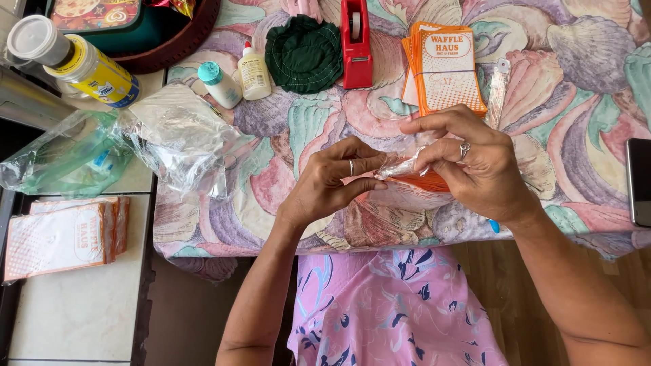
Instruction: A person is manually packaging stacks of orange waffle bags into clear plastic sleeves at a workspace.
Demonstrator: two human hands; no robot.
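Note:
Both my hands meet over the flowered tablecloth [583, 74]. My left hand [330, 183] pinches one end of a clear plastic sleeve [400, 165], and my right hand [475, 163] grips its other end. An orange-and-white paper packet [427, 183] shows inside or just under the sleeve, mostly hidden by my right hand. A stack of similar orange-and-white paper packets [444, 68] lies just beyond my right hand.
A red tape dispenser [355, 44], a dark green cloth round [303, 54], two small glue bottles [253, 71] and crumpled clear bags [169, 135] lie on the cloth. More packets [61, 237] sit lower left, a yellow jar [74, 61] upper left, a phone [639, 179] at right.

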